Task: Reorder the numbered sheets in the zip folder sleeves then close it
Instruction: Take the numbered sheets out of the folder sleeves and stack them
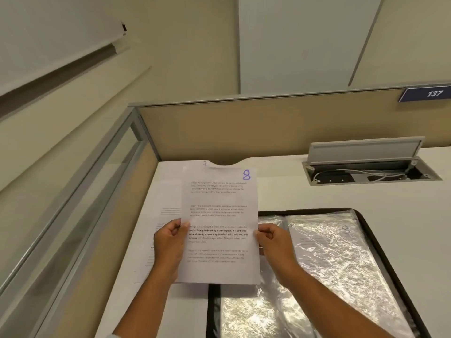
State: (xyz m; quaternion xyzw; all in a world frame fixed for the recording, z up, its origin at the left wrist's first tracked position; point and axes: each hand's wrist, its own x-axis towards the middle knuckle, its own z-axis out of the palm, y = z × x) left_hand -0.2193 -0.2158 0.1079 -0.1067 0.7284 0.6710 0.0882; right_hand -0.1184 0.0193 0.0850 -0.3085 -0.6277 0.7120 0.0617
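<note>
- Currently both hands are holding the sheet marked 8 [219, 223] off the desk [341, 196]. The left hand [168, 242] is pinching its left long edge and the right hand [273, 242] its right long edge, both about mid-height, thumbs on the printed face.
- The sheet's long axis is pointing away from the person, with the handwritten 8 sitting at the far right corner.
- The zip folder [213, 313] is lying open flat on the desk, below and to the right of the held sheet. In view, the sheet's lower right corner is overlapping the folder's left sleeve [244, 313].
- The right hand is sitting nearer the folder. The left hand is sitting nearer the loose stack of sheets [168, 196] lying on the desk to the left, where a faint 3 is showing at the far edge.
- The right sleeve [341, 264] is already carrying a printed sheet, but glare is hiding its number.
- The sleeves' long sides are running roughly parallel to the held sheet, slanting slightly right, so little rotation is looking necessary. Judging by this, the coming move is going right and down.
- Glare is also hiding which sleeve edge is open, so the entry direction is staying unknown.
- Main risk is looking like the thin sheet buckling against the crinkled plastic.
</note>
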